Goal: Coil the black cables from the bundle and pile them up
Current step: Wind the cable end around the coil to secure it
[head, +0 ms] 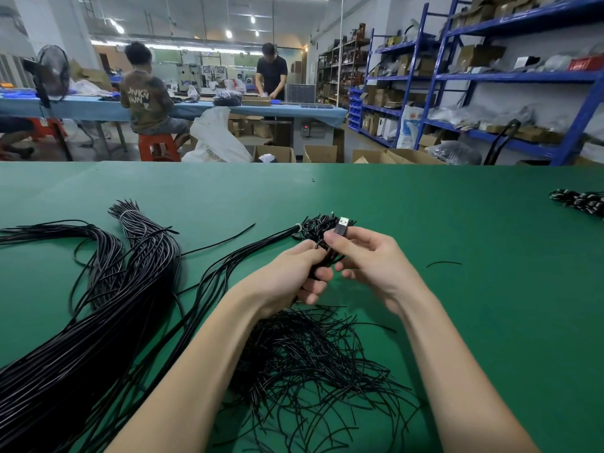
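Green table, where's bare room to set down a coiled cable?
Free: the green table right of the right hand, up to the far-right plug cluster; also the far strip beyond the hands. Crowded: the left cable bundle and the near tangle.

Two bare forearms reach into view from the bottom edge, belonging to the person wearing the camera. No sleeves show anywhere along them; both arms are uncovered from the lower frame up to the wrists. The left hand (pixel 287 276) and the right hand (pixel 369 259) are bare as well, with no gloves. The wrists carry no watch, strap or bracelet, and the visible fingers (pixel 338 238) carry no rings. The fingernails that can be seen are short and unpainted. Nothing else of the person's body or clothing is in view.
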